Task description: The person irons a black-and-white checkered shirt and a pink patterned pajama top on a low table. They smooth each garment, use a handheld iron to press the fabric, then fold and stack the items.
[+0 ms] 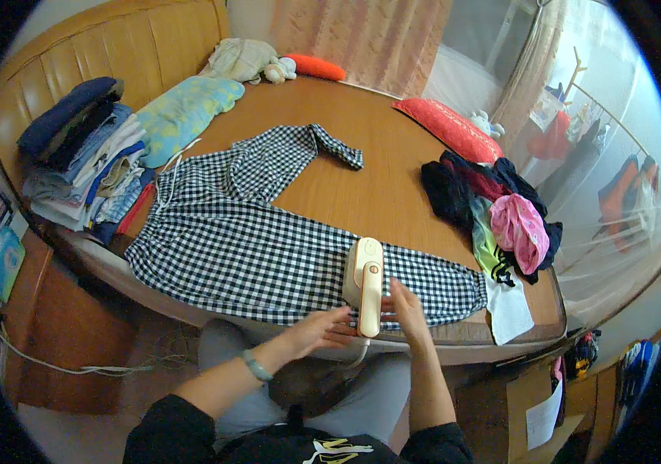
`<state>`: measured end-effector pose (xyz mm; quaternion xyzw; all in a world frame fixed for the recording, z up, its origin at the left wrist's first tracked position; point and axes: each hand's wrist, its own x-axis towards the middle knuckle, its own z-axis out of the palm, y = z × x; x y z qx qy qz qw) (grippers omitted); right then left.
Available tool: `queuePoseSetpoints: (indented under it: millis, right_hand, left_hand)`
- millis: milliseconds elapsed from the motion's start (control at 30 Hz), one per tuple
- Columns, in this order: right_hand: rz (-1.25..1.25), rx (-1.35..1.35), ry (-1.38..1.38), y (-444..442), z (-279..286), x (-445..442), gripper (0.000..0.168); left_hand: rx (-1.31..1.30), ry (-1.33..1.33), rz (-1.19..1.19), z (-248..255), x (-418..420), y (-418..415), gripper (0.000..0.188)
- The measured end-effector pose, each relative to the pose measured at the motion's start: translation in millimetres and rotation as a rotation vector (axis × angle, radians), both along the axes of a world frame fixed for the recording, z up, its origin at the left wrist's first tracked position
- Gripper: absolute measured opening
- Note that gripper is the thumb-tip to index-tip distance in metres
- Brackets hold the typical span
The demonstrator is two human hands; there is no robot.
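Black-and-white gingham trousers (231, 255) lie spread on a wooden bed surface, one leg stretched to the right and the other folded back. A white drawstring (172, 174) hangs out at the elastic waist. On the near leg rests a cream handheld garment steamer (370, 290), its cord dropping over the bed's front edge. My left hand (316, 333) is just left of the steamer's handle, fingers spread. To the handle's right is my right hand (406, 304), thumb and fingers apart. Whether either hand touches the handle is unclear.
A tall stack of folded clothes (92, 156) stands at left beside a blue-green pillow (188, 116). Rumpled clothes (487, 203) lie on the right, near a red cushion (446, 127). Mosquito netting (585, 214) hangs along the right side. A cable (63, 366) loops at lower left.
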<state>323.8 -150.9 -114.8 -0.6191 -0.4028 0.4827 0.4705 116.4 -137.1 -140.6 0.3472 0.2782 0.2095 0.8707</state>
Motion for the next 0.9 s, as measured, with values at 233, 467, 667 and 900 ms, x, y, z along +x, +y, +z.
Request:
queuePoseSetpoints:
  millis: [233, 467, 667, 900]
  right_hand:
    - [-0.02, -0.06, -1.315, 24, -42, 74, 0.061]
    - [0.038, -0.228, -1.386, 25, -52, 76, 0.066]
    - [0.026, -0.244, -1.405, 24, -49, 74, 0.065]
    - [0.039, -0.245, -1.411, 24, -47, 75, 0.062]
  left_hand:
    - [-0.132, -0.062, 0.213, 18, 75, 0, 0.031]
    - [0.046, 0.183, 0.409, 19, 0, 6, 0.021]
    - [0.017, 0.206, 0.68, 24, -128, 13, 0.021]
    - [0.041, 0.257, 0.98, 24, -237, 37, 0.016]
